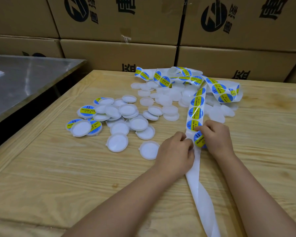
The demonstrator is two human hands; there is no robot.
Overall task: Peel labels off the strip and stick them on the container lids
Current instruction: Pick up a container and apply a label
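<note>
- Two bare hands meet over the label strip (196, 112) near the middle of the head view. The left hand (175, 151) has curled fingers that pinch the strip's white edge. The right hand (215, 137) pinches the round label (198, 140) lying between the two hands.
- Label: a glossy disc, blue with a yellow band and dark print, partly hidden by the right fingers.
- Strip: a smooth white ribbon carrying a single row of such discs. It runs away from the hands into a loose, looped tangle at the far side of the table.
- Bare backing (202, 200): a plain white ribbon, slightly twisted, trailing from under the left hand to the lower edge.
- Plain lids (167, 98): translucent white plastic rounds with low rims, heaped under and beside the tangle. One plain lid (148, 150) lies just beside the left hand.
- Labelled lids (87, 111): a few at the left of the scatter, some overlapped by plain ones.
- Table (58, 168): pale wood with visible grain.
- Cardboard boxes (118, 53): brown, printed, stacked behind.
- Metal surface (24, 77): grey, reflective, at the left.
</note>
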